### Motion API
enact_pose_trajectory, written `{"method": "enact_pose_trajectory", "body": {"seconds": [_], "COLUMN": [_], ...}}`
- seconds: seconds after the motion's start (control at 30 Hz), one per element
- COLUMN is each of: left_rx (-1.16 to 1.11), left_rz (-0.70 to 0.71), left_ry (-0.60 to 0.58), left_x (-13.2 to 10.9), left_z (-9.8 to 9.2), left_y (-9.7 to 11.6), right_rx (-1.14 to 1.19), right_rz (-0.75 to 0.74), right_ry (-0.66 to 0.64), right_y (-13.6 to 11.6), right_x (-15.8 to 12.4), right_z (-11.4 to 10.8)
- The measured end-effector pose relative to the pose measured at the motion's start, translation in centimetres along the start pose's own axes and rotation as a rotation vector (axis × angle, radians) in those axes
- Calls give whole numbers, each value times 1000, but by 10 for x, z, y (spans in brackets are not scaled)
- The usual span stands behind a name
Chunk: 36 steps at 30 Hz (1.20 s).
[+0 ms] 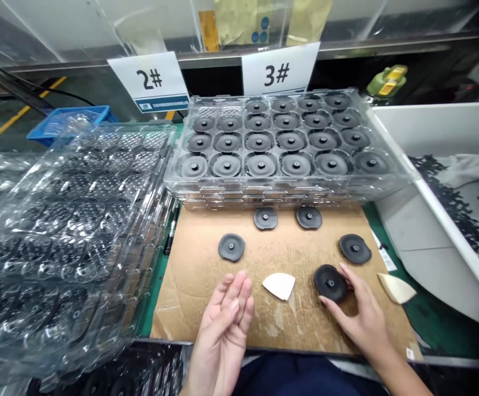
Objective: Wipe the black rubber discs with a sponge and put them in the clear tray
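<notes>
My right hand (363, 316) grips a round black disc (330, 283) by its edge, thumb below and fingers at the upper right. The disc has a small raised hub at its centre. My left hand (225, 330) is palm up at the front edge of the cardboard, fingers stretched and slightly curled, with nothing visible in it. Between the hands lies a white wedge-shaped pad (279, 285). Similar black discs lie around the cardboard: one disc (231, 247) beyond my left hand, another disc (355, 249) beyond my right, and two near the trays.
Stacked clear trays (264, 184) of black discs stand at the back of the cardboard (206, 308). More clear trays (70, 192) are piled left. A white bin (420, 220) holds small black parts at right. A second pale wedge (396, 288) lies beside my right hand.
</notes>
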<state>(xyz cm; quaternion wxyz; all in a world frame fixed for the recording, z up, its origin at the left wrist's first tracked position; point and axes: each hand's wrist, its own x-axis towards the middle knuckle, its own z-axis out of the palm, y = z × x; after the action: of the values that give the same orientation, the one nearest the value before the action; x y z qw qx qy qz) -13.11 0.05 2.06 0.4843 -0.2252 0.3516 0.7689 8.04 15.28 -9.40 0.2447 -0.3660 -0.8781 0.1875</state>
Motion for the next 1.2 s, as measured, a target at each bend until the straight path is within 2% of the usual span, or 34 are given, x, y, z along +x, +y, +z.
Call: {"method": "enact_pose_trajectory", "body": {"seconds": [0.1,0.23,0.4,0.7,1.2], "left_rx": [-1,16,38,136,265], "left_rz": [-44,-57,16,156,209], "left_ry": [-15,-32,-9,-73,-109], "left_x": [-3,-7,-7,-7,-13], "left_z": [16,25,27,29,38], "left_y": [-4,-12,-22,-31,-36], "right_rx": [11,36,66,97,122], "right_rz": [4,11,24,53,39], "right_ry": [-14,-20,-24,-27,-37], "right_y": [-2,-2,-3,-6,-8], "right_x": [0,1,1,3,7], "right_z": [-1,-1,-2,-5,-8]}}
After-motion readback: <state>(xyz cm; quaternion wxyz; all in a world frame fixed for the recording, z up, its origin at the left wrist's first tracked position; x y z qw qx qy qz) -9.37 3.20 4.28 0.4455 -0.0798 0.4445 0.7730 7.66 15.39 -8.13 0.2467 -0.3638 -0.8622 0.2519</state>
